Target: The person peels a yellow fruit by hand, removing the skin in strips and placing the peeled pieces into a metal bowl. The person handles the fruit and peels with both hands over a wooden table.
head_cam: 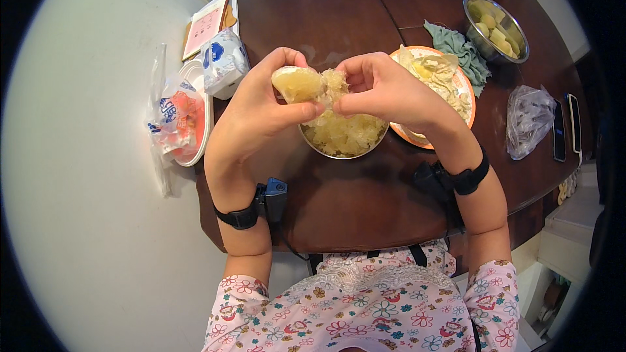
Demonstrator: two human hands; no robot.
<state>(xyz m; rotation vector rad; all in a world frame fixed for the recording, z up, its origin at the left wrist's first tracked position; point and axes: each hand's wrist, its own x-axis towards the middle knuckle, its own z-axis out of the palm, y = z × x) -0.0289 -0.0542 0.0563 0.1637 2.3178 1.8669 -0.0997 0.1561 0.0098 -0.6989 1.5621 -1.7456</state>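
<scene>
My left hand [266, 93] grips a pale yellow pomelo segment [296, 83] between thumb and fingers. From the other side my right hand [379, 88] pinches the frayed, fleshy end [335, 83] of the same fruit. Both hands are raised above a round metal bowl [345, 157], which is heaped with loose pomelo pulp [345, 134]. The bowl's far side is hidden by the hands and the fruit. Just right of the bowl, partly behind my right forearm, lies an orange-rimmed plate [469, 93] piled with peeled membranes [452, 83].
At the back right stand a steel bowl [521, 34] of peel pieces and a green cloth [459, 54]. A clear plastic bag [530, 120] lies by two phones [559, 132] [574, 122]. To the left are a tissue pack [225, 63], a plastic bag with printing [178, 112] and a wall [98, 156].
</scene>
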